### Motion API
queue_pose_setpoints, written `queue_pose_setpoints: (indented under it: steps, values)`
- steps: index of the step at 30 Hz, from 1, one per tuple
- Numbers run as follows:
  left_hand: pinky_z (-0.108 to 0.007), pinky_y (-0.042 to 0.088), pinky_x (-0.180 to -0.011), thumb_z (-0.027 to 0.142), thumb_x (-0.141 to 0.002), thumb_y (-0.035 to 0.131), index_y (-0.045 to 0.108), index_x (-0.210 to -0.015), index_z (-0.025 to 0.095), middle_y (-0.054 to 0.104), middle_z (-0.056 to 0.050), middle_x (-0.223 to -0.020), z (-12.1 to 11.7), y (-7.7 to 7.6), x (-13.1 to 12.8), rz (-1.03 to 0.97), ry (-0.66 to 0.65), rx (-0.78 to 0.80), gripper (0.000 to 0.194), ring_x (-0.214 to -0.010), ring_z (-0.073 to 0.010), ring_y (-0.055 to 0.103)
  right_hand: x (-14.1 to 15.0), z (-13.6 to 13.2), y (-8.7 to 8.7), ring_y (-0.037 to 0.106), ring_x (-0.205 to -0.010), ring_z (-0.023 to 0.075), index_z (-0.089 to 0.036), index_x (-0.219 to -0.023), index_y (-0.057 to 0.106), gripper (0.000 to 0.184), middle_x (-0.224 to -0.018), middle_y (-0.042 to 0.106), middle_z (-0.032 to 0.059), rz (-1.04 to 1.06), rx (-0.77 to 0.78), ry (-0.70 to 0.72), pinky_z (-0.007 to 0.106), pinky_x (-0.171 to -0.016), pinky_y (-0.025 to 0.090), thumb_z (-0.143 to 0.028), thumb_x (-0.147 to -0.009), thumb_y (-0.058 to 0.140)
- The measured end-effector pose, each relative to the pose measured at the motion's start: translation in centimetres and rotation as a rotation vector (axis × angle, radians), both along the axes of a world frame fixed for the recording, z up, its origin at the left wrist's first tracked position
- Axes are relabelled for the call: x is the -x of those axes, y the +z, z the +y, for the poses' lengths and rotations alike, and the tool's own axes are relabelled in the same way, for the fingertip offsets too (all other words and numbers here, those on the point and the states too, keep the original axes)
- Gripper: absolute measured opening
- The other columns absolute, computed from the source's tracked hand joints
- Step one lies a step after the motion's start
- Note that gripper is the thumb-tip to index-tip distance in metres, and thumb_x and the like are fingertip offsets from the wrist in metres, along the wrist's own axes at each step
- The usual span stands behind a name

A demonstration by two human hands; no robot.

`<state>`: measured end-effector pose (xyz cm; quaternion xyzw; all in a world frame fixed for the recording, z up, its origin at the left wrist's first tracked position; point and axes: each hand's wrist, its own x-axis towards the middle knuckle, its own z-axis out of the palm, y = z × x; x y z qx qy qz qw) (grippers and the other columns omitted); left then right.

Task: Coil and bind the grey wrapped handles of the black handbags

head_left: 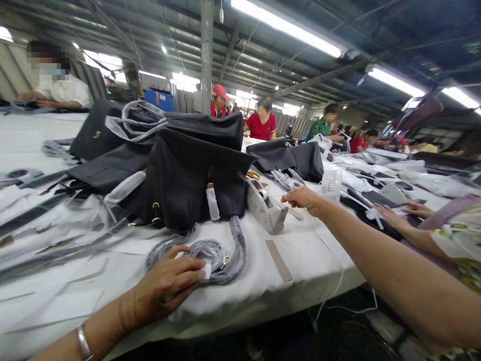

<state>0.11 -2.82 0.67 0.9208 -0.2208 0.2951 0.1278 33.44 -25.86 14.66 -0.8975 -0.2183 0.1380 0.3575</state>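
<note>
My left hand (pixel 171 278) is closed on a coiled strap (pixel 216 250) wrapped in clear plastic, its fingers over a white piece of paper (pixel 206 269) on the coil. A gold clip (pixel 225 261) shows at the coil's right side. My right hand (pixel 300 197) is beside a grey tape dispenser (pixel 268 213), fingertips pinched together; whatever they hold is too small to make out. Just behind the coil stands a black handbag (pixel 188 175) with a plastic-wrapped tab (pixel 212 200) on its front.
More black bags (pixel 285 158) and loose white sheets (pixel 48 306) lie on the white-covered table. A brown strip (pixel 278 260) is near the front edge, where a white cord (pixel 334 286) hangs down. At right, a co-worker's hands (pixel 398 216) handle dark pieces. Other people sit farther back.
</note>
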Motion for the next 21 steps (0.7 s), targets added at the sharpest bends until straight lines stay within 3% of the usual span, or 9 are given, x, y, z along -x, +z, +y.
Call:
queue_pose_setpoints:
  steps: [3, 5, 9, 13, 16, 18, 21]
  values:
    - [-0.041, 0.038, -0.1, 0.01, -0.09, 0.052, 0.062, -0.111, 0.021, 0.068, -0.005, -0.108, 0.1, -0.2, 0.0, 0.013, 0.012, 0.006, 0.025, -0.094, -0.0155, 0.065, 0.8, -2.0, 0.1, 0.042, -0.049, 0.0069, -0.01, -0.069, 0.069, 0.018, -0.052, 0.051, -0.0012, 0.092, -0.072, -0.044, 0.021, -0.048, 0.034, -0.028, -0.068, 0.067]
    - [-0.039, 0.04, -0.096, 0.01, -0.09, 0.052, 0.062, -0.111, 0.02, 0.068, -0.006, -0.108, 0.1, -0.1, 0.0, 0.003, -0.001, -0.012, 0.025, -0.094, -0.0155, 0.065, 1.7, -3.0, -0.8, 0.041, -0.047, 0.007, -0.009, -0.072, 0.069, 0.02, -0.052, 0.05, -0.0013, 0.159, -0.096, -0.06, 0.021, -0.047, 0.034, -0.029, -0.069, 0.066]
    - [-0.037, 0.041, -0.094, 0.01, -0.09, 0.054, 0.062, -0.11, 0.019, 0.069, -0.006, -0.107, 0.2, 0.1, -0.2, -0.018, -0.019, -0.021, 0.024, -0.094, -0.015, 0.064, 3.2, -3.2, -4.2, 0.041, -0.046, 0.0077, -0.011, -0.07, 0.067, 0.019, -0.052, 0.048, -0.0017, 0.199, -0.126, -0.119, 0.022, -0.049, 0.036, -0.029, -0.069, 0.062]
    - [-0.036, 0.041, -0.093, 0.012, -0.09, 0.054, 0.061, -0.111, 0.019, 0.07, -0.006, -0.107, 0.1, 0.2, -0.1, -0.038, -0.017, -0.014, 0.024, -0.094, -0.0145, 0.065, 5.3, -2.7, -7.4, 0.041, -0.048, 0.0103, -0.014, -0.059, 0.061, 0.019, -0.048, 0.046, -0.0011, 0.103, -0.103, -0.154, 0.023, -0.047, 0.033, -0.03, -0.068, 0.063]
    - [-0.037, 0.04, -0.096, 0.014, -0.09, 0.054, 0.062, -0.11, 0.02, 0.07, -0.006, -0.109, 0.0, 0.3, 0.1, -0.001, -0.007, -0.014, 0.022, -0.095, -0.0146, 0.065, 9.2, -2.4, -7.7, 0.049, -0.061, 0.0149, -0.015, -0.061, 0.064, 0.018, -0.057, 0.054, 0.0022, -0.009, -0.109, -0.108, 0.024, -0.054, 0.037, -0.031, -0.07, 0.063]
    - [-0.038, 0.039, -0.096, 0.018, -0.09, 0.054, 0.063, -0.107, 0.019, 0.07, -0.006, -0.111, 0.0, 0.3, 0.2, 0.043, -0.011, -0.015, 0.019, -0.096, -0.0148, 0.065, 12.8, -1.6, -7.2, 0.054, -0.074, 0.017, -0.018, -0.078, 0.07, 0.021, -0.075, 0.063, 0.0034, -0.129, -0.221, -0.013, 0.024, -0.063, 0.041, -0.036, -0.074, 0.062]
    - [-0.038, 0.038, -0.093, 0.021, -0.092, 0.053, 0.065, -0.105, 0.019, 0.07, -0.006, -0.111, 0.1, 0.2, 0.1, 0.079, 0.024, -0.032, 0.018, -0.095, -0.015, 0.064, 19.1, 0.6, -7.2, 0.048, -0.06, 0.0141, -0.02, -0.091, 0.073, 0.032, -0.066, 0.058, 0.0013, 0.078, -0.33, 0.18, 0.024, -0.054, 0.038, -0.047, -0.077, 0.061]
